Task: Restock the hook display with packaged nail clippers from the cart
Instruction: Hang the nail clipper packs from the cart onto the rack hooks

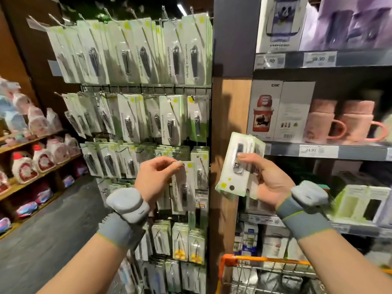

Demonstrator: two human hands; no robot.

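Observation:
The hook display [148, 88] fills the middle, hung with rows of white-and-green carded nail clippers. My left hand [154, 177] pinches the top of a single nail clipper pack [182, 187] in front of the third row, close to the hooks there. My right hand [269, 179] grips a stack of nail clipper packs [239, 164], thumb across the top card, held out to the right of the display beside the wooden post. The orange-rimmed wire cart [265, 262] is at the bottom right, below my right forearm.
Right of the wooden post [229, 115], grey shelves [318, 150] carry pink mugs, boxed bottles and price tags. Wooden shelves [31, 164] at the left hold packaged goods. Lower hooks carry scissors packs [180, 242]. Dark floor lies at the lower left.

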